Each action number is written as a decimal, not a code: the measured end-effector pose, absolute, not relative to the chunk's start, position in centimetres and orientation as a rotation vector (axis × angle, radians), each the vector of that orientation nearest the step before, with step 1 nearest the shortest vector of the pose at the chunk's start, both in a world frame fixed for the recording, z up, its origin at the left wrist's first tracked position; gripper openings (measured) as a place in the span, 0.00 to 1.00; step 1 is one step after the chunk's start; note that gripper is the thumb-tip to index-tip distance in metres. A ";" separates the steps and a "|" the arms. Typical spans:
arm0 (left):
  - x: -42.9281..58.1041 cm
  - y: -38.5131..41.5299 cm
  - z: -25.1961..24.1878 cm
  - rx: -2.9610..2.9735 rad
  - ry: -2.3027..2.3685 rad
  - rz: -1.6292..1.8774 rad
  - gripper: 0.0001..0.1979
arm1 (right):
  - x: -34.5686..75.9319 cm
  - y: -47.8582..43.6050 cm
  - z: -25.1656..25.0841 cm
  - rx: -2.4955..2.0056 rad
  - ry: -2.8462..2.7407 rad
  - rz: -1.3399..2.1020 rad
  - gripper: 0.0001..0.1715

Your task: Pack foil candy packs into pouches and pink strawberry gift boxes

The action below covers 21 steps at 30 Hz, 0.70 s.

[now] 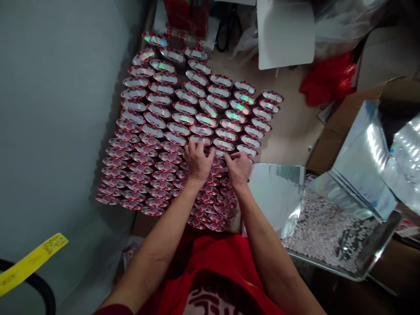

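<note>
Rows of small containers with oval-looking tops and red patterned rims stand close together in front of me. The far ones have shiny silver tops (200, 130), and the nearer ones show pink round centres (141, 158). My left hand (198, 162) rests over the rows with its fingers curled down. Beside it, my right hand (239, 168) is bent inward, thumb towards the left hand. One silver-topped container (219, 153) sits between the two hands, with fingertips at both its sides. What lies under the fingers is partly hidden.
A silver sheet (278, 192) lies right of my right arm. Beyond it, a metal tray (357, 275) holds many small pale pieces and more silver sheets (361, 162). A cardboard box (344, 118), a red plastic bag (328, 81) and black scissors (229, 28) lie farther off. A wall (65, 109) borders the left.
</note>
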<state>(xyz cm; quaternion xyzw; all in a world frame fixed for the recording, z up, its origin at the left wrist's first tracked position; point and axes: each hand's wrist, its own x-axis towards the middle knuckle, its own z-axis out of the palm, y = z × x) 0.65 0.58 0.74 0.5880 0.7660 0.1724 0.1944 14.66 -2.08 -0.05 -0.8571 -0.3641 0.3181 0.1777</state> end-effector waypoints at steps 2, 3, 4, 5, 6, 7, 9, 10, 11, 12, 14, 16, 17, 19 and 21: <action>0.7 1.3 0.8 1.571 2.202 0.516 0.24 | 15.0 -1.8 -0.3 -2.455 -0.986 0.883 0.21; 0.7 1.7 0.9 1.537 2.217 0.518 0.26 | 15.2 -1.7 -0.4 -2.457 -0.972 0.895 0.23; 0.6 2.1 1.0 1.509 2.217 0.513 0.25 | 15.3 -1.7 -0.3 -2.449 -0.962 0.919 0.22; 0.5 2.3 1.1 1.482 2.201 0.513 0.22 | 15.4 -1.8 -0.1 -2.433 -0.946 0.945 0.22; 0.3 2.4 1.4 1.449 2.169 0.529 0.19 | 15.5 -1.9 0.1 -2.406 -0.923 0.970 0.21; 0.0 2.1 1.7 1.402 2.125 0.569 0.17 | 15.6 -2.0 0.4 -2.370 -0.890 0.988 0.22; -0.7 0.8 2.5 1.254 1.990 0.690 0.14 | 15.5 -2.4 1.3 -2.293 -0.806 1.002 0.23; -1.0 -0.2 2.9 1.141 1.897 0.737 0.13 | 15.3 -2.6 1.7 -2.256 -0.768 1.005 0.24; -1.4 -1.4 3.5 0.994 1.797 0.757 0.14 | 15.1 -2.7 2.0 -2.222 -0.738 1.011 0.24; -1.7 -2.7 4.0 0.819 1.700 0.746 0.17 | 14.9 -2.8 2.4 -2.194 -0.718 1.016 0.24; -2.1 -5.0 4.9 0.457 1.526 0.687 0.28 | 14.4 -2.9 2.7 -2.159 -0.708 1.008 0.24; -2.1 -6.5 5.5 0.209 1.409 0.661 0.35 | 13.9 -3.0 2.6 -2.144 -0.731 0.992 0.24; -2.1 -7.0 5.7 0.152 1.381 0.668 0.35 | 13.6 -3.1 2.4 -2.138 -0.749 0.985 0.24; -1.7 -7.4 5.7 0.123 1.378 0.692 0.33 | 13.3 -3.4 2.0 -2.114 -0.783 0.988 0.23; -1.3 -7.4 5.4 0.137 1.412 0.703 0.31 | 13.0 -3.7 1.6 -2.077 -0.797 0.999 0.24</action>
